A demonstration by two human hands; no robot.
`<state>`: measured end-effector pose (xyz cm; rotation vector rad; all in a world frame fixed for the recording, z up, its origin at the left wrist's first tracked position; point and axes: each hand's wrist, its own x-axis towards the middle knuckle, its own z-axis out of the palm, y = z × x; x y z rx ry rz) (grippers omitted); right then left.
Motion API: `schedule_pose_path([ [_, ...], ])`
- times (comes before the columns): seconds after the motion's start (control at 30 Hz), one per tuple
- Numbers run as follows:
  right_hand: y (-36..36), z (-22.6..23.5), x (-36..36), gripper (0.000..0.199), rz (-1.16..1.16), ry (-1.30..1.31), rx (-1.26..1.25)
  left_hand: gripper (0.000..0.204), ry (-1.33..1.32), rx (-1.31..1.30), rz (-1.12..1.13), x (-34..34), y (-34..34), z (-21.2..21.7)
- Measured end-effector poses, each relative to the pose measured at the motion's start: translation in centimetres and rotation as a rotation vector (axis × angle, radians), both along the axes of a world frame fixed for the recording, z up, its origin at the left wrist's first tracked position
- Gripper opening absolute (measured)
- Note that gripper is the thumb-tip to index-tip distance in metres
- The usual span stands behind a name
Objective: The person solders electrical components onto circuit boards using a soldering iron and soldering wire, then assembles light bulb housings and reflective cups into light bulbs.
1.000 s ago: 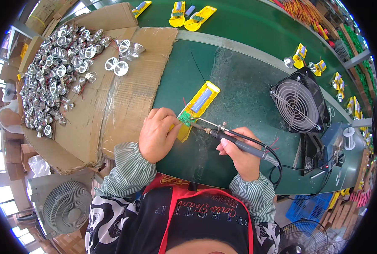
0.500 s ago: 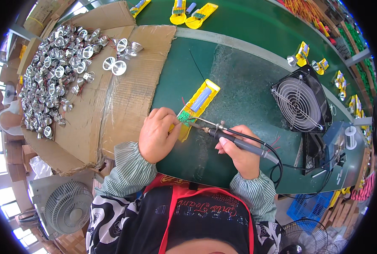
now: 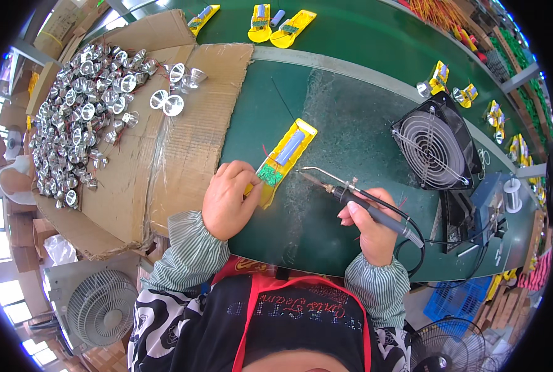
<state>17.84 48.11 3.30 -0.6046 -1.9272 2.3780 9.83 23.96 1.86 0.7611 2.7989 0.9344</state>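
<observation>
A yellow plastic housing (image 3: 305, 128) lies slanted on the green bench, with a blue cylindrical battery (image 3: 290, 147) and a green circuit board (image 3: 269, 175) in it. Thin red and black wires come off it. My left hand (image 3: 228, 201) is at the lower left of the board, its fingers curled together against the housing's edge; what they pinch is hidden. In my right hand (image 3: 374, 226) is a soldering iron (image 3: 375, 215) with a thin metal feed tube clamped along it. Its tip points left and stands just right of the board, apart from it.
Heaped silver reflector cups (image 3: 81, 118) with wires fill a cardboard sheet (image 3: 196, 142) on the left. A black fan (image 3: 434, 149) stands on the right, beside a blue box and a solder spool (image 3: 512, 194). More yellow housings (image 3: 294, 28) lie along the far side.
My right hand has drawn the soldering iron to the right, off the circuit board. My left hand has stayed almost where it was beside the housing.
</observation>
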Motion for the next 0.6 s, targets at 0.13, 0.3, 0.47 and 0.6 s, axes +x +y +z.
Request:
schedule_pose_path([
  [0.13,0.9,0.2,0.5,0.014,-0.041,0.003,0.016,0.030,0.044,-0.125,-0.057,1.4,0.3,1.3],
  [0.3,2.1,0.1,0.9,0.014,-0.077,-0.014,0.056,0.042,0.060,-0.171,-0.104,1.0,0.8,0.9],
  [0.47,3.3,0.0,1.1,0.015,-0.163,-0.014,0.046,0.040,-0.029,-0.028,-0.189,-6.0,5.9,-0.2],
  [0.6,4.1,-0.6,0.8,0.017,-0.226,-0.035,0.044,0.046,0.037,0.194,-0.362,-15.0,15.4,-3.9],
])
